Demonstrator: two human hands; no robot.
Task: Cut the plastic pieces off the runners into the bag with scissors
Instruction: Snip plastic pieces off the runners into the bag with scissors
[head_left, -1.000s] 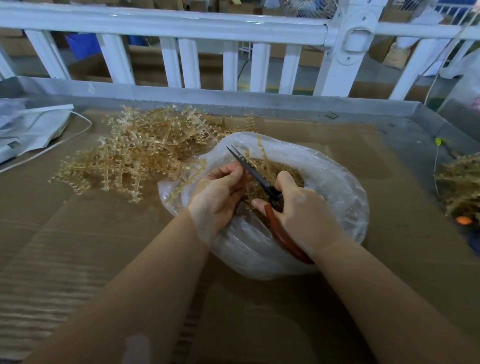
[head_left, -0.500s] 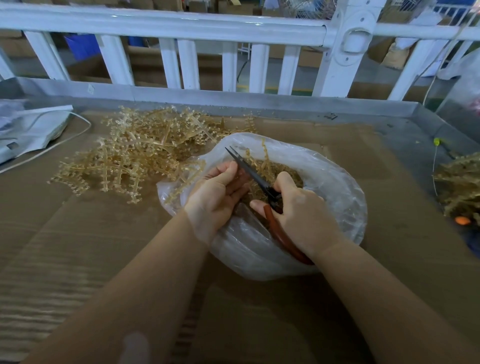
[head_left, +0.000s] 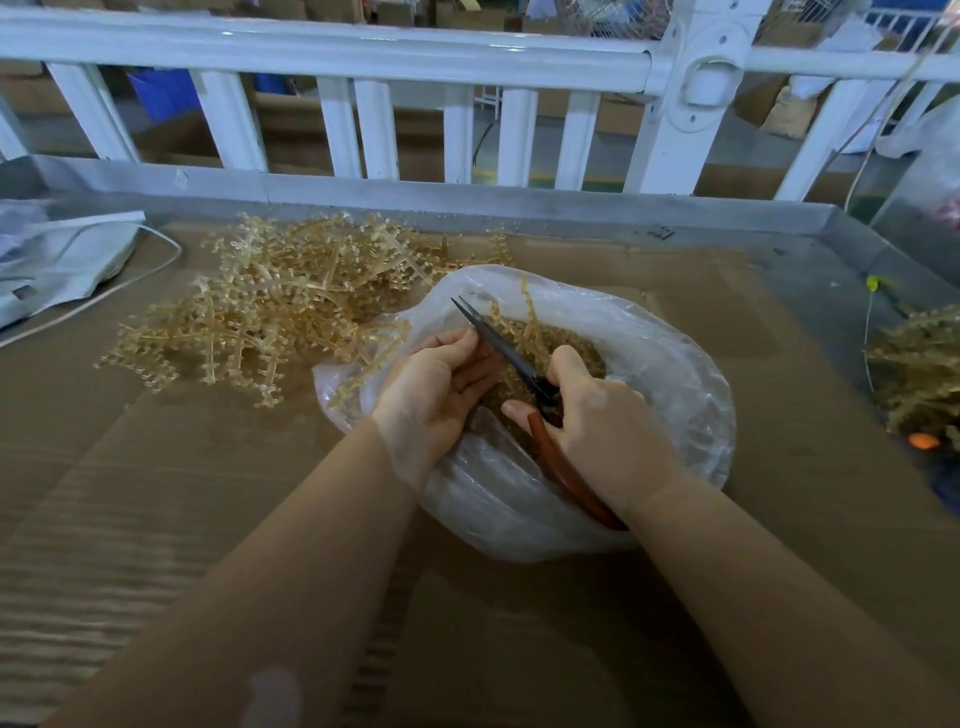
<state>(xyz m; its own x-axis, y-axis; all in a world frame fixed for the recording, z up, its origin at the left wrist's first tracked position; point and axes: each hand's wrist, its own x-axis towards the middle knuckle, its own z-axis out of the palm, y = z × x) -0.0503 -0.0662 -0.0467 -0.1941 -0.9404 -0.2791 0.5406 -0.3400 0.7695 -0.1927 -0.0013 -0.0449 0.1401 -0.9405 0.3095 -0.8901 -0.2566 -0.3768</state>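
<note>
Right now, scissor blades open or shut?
Shut, or nearly so: the scissors show one dark, narrow point above the bag, with no gap visible between the blades. The right hand grips the red handles.

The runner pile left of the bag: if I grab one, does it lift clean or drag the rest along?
Probably drags some: the runners lie tangled, their knobbed side branches crossing each other. They look thin and translucent, so likely light and somewhat springy. A push would likely shift the heap as a clump across the cardboard.

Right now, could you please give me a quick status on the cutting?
Right hand grips scissors, blades over the bag. Left hand holds a runner at the blades. Uncut runners piled left. Nothing in the way.
</note>
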